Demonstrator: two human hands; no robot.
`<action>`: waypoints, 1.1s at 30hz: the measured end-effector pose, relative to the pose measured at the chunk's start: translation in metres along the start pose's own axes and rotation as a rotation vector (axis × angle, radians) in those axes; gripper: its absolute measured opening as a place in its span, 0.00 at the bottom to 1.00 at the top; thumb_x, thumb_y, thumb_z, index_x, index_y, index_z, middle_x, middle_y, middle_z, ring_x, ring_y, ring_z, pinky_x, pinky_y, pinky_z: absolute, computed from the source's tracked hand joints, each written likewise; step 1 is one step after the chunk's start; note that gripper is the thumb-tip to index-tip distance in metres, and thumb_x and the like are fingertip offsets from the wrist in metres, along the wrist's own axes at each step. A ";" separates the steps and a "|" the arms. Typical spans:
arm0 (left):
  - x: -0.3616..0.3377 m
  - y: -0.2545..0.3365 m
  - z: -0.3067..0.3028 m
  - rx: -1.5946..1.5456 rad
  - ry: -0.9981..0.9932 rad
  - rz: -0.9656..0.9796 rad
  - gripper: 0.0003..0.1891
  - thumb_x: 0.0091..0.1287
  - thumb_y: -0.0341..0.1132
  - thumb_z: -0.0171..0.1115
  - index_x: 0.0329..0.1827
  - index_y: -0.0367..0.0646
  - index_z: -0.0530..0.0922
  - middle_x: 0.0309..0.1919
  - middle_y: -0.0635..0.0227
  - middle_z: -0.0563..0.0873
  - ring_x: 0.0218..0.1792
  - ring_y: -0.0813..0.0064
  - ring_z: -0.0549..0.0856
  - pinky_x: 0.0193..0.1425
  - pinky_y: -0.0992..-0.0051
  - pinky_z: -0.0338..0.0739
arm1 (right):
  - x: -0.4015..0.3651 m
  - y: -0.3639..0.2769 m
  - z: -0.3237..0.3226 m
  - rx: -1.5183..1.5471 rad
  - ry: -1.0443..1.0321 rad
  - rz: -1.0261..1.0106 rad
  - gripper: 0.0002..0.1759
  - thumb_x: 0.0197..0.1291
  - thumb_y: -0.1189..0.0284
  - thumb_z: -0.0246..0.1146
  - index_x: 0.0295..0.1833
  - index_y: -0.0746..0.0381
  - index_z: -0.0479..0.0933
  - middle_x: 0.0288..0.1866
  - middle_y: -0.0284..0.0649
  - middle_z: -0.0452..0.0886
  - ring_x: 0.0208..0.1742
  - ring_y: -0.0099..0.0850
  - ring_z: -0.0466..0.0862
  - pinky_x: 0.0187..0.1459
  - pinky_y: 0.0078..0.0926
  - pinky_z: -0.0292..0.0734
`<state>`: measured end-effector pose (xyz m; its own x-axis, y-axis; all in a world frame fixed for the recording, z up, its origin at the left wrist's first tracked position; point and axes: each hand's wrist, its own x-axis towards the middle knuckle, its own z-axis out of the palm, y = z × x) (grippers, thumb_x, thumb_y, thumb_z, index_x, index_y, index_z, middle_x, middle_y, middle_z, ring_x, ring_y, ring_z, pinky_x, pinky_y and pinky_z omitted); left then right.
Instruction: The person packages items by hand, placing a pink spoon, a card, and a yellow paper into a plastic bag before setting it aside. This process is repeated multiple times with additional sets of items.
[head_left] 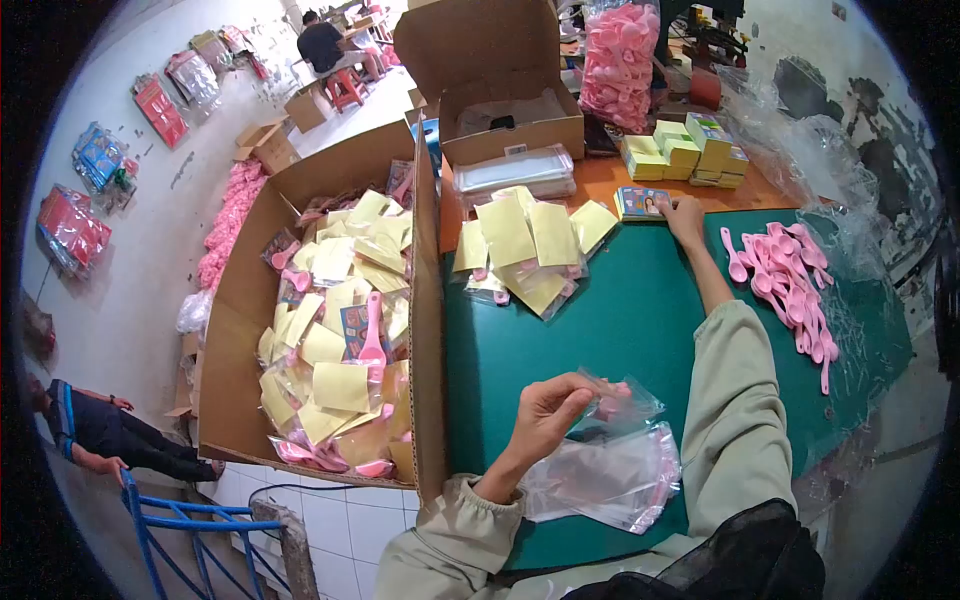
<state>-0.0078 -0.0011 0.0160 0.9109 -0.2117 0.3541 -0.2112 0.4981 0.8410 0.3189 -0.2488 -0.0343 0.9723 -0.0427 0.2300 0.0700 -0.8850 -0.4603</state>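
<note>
My left hand [552, 412] pinches a clear plastic bag [640, 402] above a stack of flat clear bags [610, 478] on the green mat [560, 345]. Farther forward, my right hand [684, 222] has its fingers on a small stack of printed cards [640, 203]. Loose pink spoons [790, 280] lie in a pile to the right. Ahead of my left hand is a heap of bagged yellow cards [525, 240]. More such packs, some showing pink spoons, fill the large cardboard box [428, 330] at the left.
Behind the mat stand an open carton [520, 130], yellow card stacks [705, 145] and a bag of pink spoons [620, 65]. Crumpled plastic lies at the right. One person stands by a blue metal frame [190, 522] at lower left; another sits far back.
</note>
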 end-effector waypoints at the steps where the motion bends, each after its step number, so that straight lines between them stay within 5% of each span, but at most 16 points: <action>1: 0.001 -0.001 -0.003 -0.005 0.015 -0.004 0.11 0.71 0.32 0.51 0.41 0.32 0.78 0.43 0.55 0.85 0.47 0.68 0.83 0.46 0.72 0.81 | -0.001 0.000 0.003 -0.002 0.137 -0.019 0.19 0.57 0.60 0.62 0.44 0.66 0.79 0.39 0.52 0.80 0.41 0.46 0.80 0.41 0.38 0.73; 3: 0.001 -0.006 -0.007 -0.026 0.053 -0.012 0.11 0.71 0.32 0.51 0.41 0.32 0.78 0.42 0.55 0.85 0.47 0.68 0.83 0.47 0.72 0.81 | -0.008 -0.005 0.007 -0.019 0.407 -0.060 0.17 0.56 0.63 0.63 0.44 0.65 0.80 0.37 0.52 0.79 0.41 0.47 0.79 0.42 0.40 0.72; 6: 0.002 -0.002 -0.004 0.094 0.151 -0.081 0.15 0.70 0.40 0.54 0.38 0.34 0.78 0.38 0.54 0.85 0.43 0.62 0.85 0.51 0.63 0.79 | -0.021 -0.015 -0.011 0.009 0.411 -0.131 0.13 0.55 0.67 0.63 0.42 0.64 0.79 0.35 0.50 0.78 0.40 0.47 0.78 0.43 0.40 0.72; 9: 0.007 0.002 -0.004 0.113 0.218 -0.117 0.15 0.70 0.39 0.55 0.41 0.32 0.78 0.38 0.55 0.85 0.41 0.64 0.86 0.45 0.69 0.81 | -0.056 -0.036 -0.045 0.160 0.435 -0.355 0.12 0.55 0.69 0.62 0.36 0.68 0.78 0.34 0.52 0.80 0.40 0.46 0.80 0.42 0.42 0.74; 12: 0.021 0.015 -0.004 0.151 0.220 -0.202 0.15 0.71 0.38 0.54 0.45 0.32 0.78 0.39 0.56 0.85 0.40 0.70 0.85 0.44 0.74 0.80 | -0.094 -0.050 -0.080 0.422 0.169 -0.223 0.10 0.54 0.70 0.62 0.34 0.68 0.78 0.32 0.51 0.81 0.36 0.46 0.81 0.40 0.41 0.75; 15: 0.037 0.027 -0.007 0.222 0.108 -0.377 0.15 0.71 0.39 0.52 0.47 0.34 0.78 0.39 0.59 0.85 0.40 0.75 0.85 0.43 0.77 0.79 | -0.120 -0.027 -0.102 0.183 -0.251 -0.215 0.09 0.52 0.72 0.61 0.36 0.68 0.77 0.31 0.50 0.81 0.33 0.45 0.82 0.37 0.38 0.75; 16: 0.042 0.033 -0.007 0.272 0.042 -0.433 0.15 0.71 0.39 0.52 0.47 0.35 0.79 0.38 0.60 0.86 0.40 0.75 0.84 0.43 0.77 0.79 | -0.132 -0.028 -0.110 -0.096 -0.186 -0.384 0.10 0.52 0.72 0.61 0.36 0.68 0.76 0.29 0.49 0.80 0.30 0.42 0.82 0.34 0.36 0.75; 19: 0.060 0.036 -0.011 0.473 -0.091 -0.489 0.15 0.72 0.39 0.51 0.47 0.36 0.79 0.38 0.63 0.86 0.39 0.78 0.84 0.42 0.79 0.79 | -0.159 -0.045 -0.127 0.208 -0.037 -0.418 0.10 0.54 0.71 0.61 0.37 0.67 0.74 0.27 0.43 0.79 0.26 0.34 0.81 0.28 0.33 0.75; 20: 0.065 0.033 -0.015 0.477 -0.103 -0.498 0.15 0.72 0.39 0.51 0.47 0.36 0.80 0.38 0.63 0.86 0.38 0.78 0.84 0.42 0.79 0.79 | -0.168 -0.062 -0.144 0.488 -0.258 -0.144 0.08 0.58 0.73 0.60 0.40 0.66 0.72 0.29 0.37 0.78 0.24 0.25 0.79 0.23 0.25 0.73; 24: 0.071 0.019 -0.022 0.455 -0.060 -0.474 0.16 0.72 0.40 0.51 0.47 0.37 0.80 0.39 0.64 0.86 0.38 0.78 0.84 0.41 0.79 0.79 | -0.194 -0.101 -0.164 0.938 -0.252 -0.225 0.08 0.61 0.80 0.55 0.46 0.64 0.68 0.34 0.35 0.77 0.24 0.21 0.77 0.23 0.19 0.72; 26: 0.072 0.016 -0.021 0.376 0.032 -0.457 0.14 0.71 0.39 0.52 0.44 0.38 0.81 0.36 0.68 0.86 0.35 0.84 0.82 0.37 0.83 0.76 | -0.197 -0.102 -0.165 0.778 -0.309 -0.316 0.07 0.62 0.80 0.55 0.45 0.65 0.68 0.33 0.35 0.77 0.23 0.20 0.77 0.23 0.19 0.72; 33: 0.072 0.017 -0.017 0.397 0.024 -0.395 0.14 0.70 0.39 0.54 0.47 0.36 0.80 0.34 0.70 0.84 0.36 0.83 0.83 0.39 0.81 0.78 | -0.197 -0.109 -0.172 0.415 -0.341 -0.544 0.06 0.59 0.83 0.55 0.42 0.66 0.70 0.27 0.35 0.76 0.22 0.19 0.75 0.23 0.18 0.71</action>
<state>0.0606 0.0064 0.0493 0.9546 -0.2968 -0.0247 0.0348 0.0289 0.9990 0.0819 -0.2237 0.1176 0.7871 0.5546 0.2699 0.5713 -0.4905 -0.6580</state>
